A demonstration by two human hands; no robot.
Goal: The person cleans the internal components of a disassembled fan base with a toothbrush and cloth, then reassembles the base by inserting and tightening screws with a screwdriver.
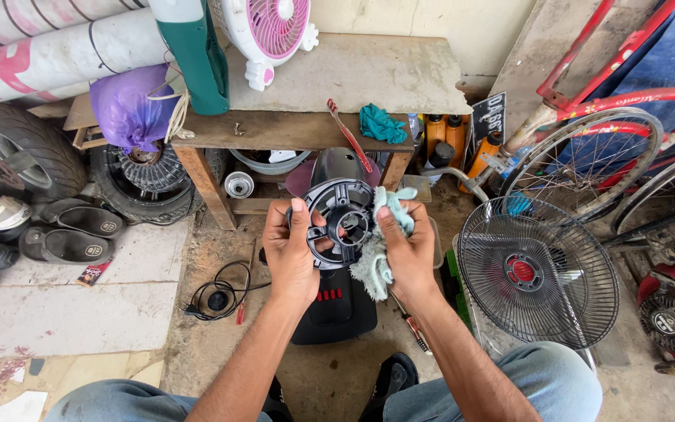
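Floor: bare, stained concrete [337, 375], pale tiles [72, 305] at left.
Far wall: cream plaster [478, 23].
Furniture: rough wooden bench [291, 129] at far centre.
Light: even daylight.

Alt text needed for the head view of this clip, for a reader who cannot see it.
Seen from above, a person's left hand holds a round black plastic fan part while the right hand presses a pale green cloth against it. A wire fan grille stands to the right, and a wooden workbench lies ahead.
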